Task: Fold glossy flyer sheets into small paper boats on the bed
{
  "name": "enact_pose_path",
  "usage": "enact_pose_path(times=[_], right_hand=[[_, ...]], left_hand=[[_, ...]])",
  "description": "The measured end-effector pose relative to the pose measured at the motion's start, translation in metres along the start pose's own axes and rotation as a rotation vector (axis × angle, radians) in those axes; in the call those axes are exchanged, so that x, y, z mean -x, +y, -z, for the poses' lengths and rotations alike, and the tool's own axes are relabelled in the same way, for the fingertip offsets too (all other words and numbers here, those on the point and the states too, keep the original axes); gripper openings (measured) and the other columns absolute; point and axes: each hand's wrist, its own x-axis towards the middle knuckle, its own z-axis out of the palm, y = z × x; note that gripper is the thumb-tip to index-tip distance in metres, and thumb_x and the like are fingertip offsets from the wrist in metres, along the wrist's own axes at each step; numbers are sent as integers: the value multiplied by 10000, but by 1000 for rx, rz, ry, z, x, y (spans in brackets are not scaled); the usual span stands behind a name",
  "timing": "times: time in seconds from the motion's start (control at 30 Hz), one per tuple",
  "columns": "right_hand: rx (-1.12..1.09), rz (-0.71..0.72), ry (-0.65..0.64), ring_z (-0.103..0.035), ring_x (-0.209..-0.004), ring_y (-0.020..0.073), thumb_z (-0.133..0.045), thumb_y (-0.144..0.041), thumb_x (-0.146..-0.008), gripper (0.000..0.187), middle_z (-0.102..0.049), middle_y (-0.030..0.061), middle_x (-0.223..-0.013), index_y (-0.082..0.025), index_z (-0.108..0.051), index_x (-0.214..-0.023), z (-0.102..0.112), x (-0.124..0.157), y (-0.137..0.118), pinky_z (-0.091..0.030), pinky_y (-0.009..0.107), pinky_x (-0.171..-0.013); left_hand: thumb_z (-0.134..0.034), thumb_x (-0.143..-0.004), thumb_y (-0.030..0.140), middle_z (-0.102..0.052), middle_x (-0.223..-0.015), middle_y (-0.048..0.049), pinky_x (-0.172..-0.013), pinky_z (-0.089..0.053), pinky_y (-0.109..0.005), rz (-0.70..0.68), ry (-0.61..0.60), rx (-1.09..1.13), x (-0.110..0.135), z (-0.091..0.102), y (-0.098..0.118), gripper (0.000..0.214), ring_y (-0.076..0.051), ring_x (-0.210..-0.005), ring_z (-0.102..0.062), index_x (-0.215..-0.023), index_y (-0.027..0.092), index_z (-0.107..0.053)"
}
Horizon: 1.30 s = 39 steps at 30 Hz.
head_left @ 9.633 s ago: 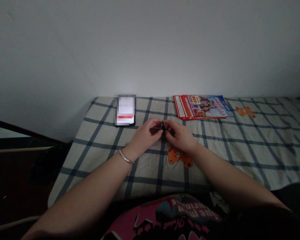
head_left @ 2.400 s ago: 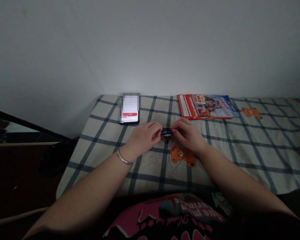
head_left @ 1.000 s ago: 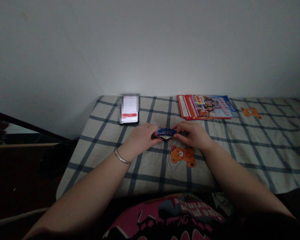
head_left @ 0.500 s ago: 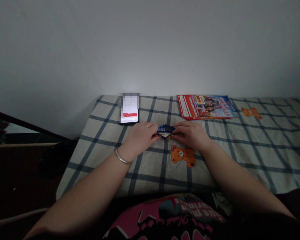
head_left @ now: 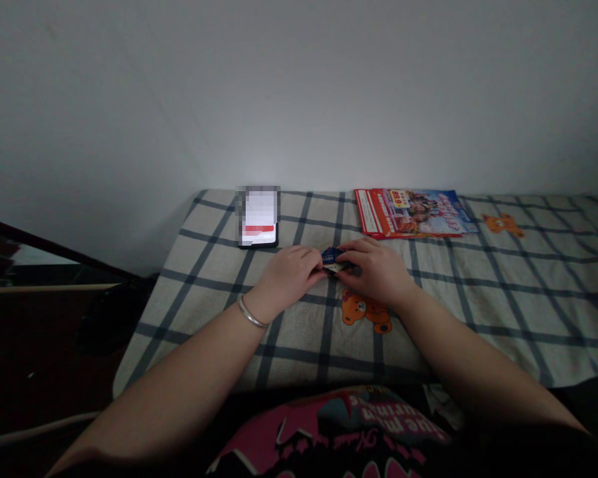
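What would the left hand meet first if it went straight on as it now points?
The left hand would first press into the folded paper it holds, then probably the right hand; depth is unclear.

HEAD VIEW: looked from above the shirt [head_left: 323, 431] at bottom centre | AXIS: faced forward and down | RANGE: near; left hand [head_left: 290, 273] and right hand [head_left: 377, 271] sat just below frame centre | FIELD: wall [head_left: 299, 99] filled upper part, checked cloth [head_left: 299, 345] spanned middle to right edge
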Motion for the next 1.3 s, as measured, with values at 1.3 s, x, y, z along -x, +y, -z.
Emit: enact_pose_path(times=[1.3], right_hand=[[64, -155, -123, -563, -1028, 284, -688, -229, -776, 92, -683, 76, -1087, -222, -769, -817, 4, -18, -16, -475, 442, -883]], left_hand=[[-682, -868, 254, -687, -895, -15, -1045, -404, -454, -36, 27, 50, -1, -4, -4, 96, -196, -925, -650, -875, 199, -603]])
